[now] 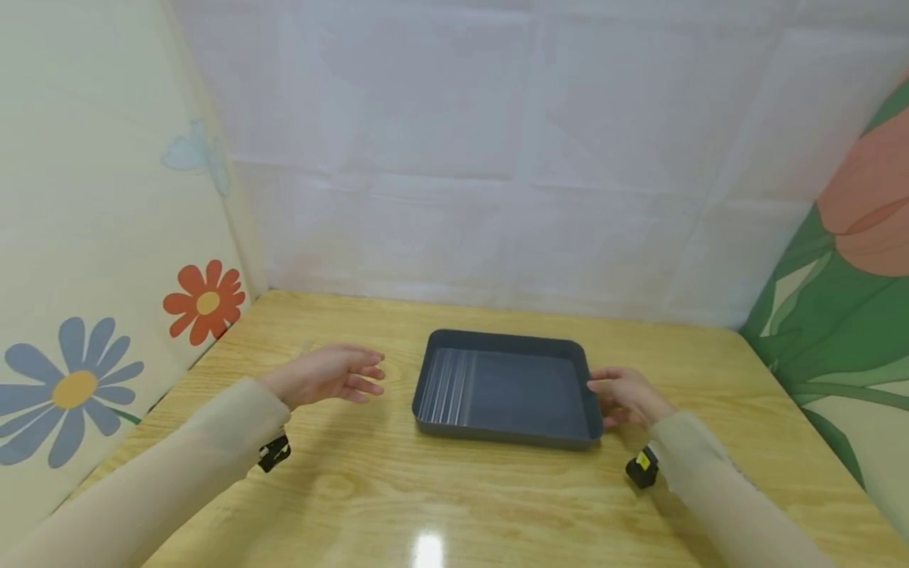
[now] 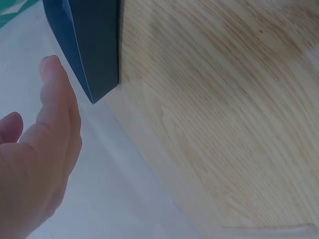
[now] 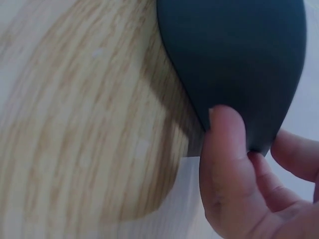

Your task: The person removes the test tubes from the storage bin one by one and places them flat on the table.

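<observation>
A dark grey rectangular tray (image 1: 529,390) with low walls and rounded corners sits on the wooden table. Its inside floor has a shiny striped band on the left. To the left of the tray, my left hand (image 1: 334,375) hovers with relaxed fingers, a gap between it and the wall. The left wrist view shows that hand (image 2: 42,144) holding nothing near the tray's corner (image 2: 97,55). My right hand (image 1: 625,394) grips the tray's right end. In the right wrist view its thumb (image 3: 227,154) lies against the outer wall (image 3: 234,64), with fingers around the far side.
The wooden table (image 1: 369,489) extends around the tray. A white cloth (image 1: 497,158) hangs behind the table. Flower-patterned panels stand at the left (image 1: 85,237) and right (image 1: 838,315). Black wrist devices (image 1: 273,454) sit under both cuffs.
</observation>
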Tool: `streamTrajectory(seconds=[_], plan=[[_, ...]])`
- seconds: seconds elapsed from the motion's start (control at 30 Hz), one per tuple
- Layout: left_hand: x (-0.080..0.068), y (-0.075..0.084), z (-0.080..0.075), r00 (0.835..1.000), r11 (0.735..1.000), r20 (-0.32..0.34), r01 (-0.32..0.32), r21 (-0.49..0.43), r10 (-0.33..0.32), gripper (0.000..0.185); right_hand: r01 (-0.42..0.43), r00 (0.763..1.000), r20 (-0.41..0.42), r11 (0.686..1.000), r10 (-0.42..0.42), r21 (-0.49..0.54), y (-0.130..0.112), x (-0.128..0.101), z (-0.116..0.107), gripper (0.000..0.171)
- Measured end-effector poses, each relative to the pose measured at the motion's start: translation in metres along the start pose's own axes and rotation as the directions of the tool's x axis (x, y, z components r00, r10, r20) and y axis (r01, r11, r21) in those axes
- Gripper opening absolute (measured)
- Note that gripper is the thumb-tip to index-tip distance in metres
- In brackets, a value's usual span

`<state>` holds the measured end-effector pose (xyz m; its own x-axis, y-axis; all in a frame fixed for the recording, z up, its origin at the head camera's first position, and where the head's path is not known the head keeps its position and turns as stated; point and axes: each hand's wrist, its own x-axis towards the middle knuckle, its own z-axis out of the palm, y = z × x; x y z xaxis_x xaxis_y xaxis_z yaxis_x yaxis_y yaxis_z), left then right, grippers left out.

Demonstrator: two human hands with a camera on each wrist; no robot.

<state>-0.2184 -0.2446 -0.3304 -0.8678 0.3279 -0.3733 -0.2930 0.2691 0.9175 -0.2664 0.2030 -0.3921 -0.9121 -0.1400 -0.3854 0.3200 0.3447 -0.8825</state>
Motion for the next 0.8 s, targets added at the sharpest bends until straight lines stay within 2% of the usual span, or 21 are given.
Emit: streamTrajectory(seconds=[0.13,0.57,0.8], plan=[[0.003,0.003,0.004,1.000,1.000,0.000,0.007,0.000,-0.007,0.056,0.006,1.000,0.000,1.000,-0.006,0.006,0.001,0.001,0.000,0.047],[0.009,0.014,0.015,0.998,1.000,0.063,-0.018,0.005,0.017,0.054,0.009,1.000,-0.004,1.000,-0.009,0.022,0.002,0.001,0.001,0.045],[0.019,0.016,0.026,0.998,1.000,0.064,0.024,0.013,-0.024,0.054,0.034,0.999,0.021,0.998,-0.035,0.044,0.015,0.014,0.001,0.046]])
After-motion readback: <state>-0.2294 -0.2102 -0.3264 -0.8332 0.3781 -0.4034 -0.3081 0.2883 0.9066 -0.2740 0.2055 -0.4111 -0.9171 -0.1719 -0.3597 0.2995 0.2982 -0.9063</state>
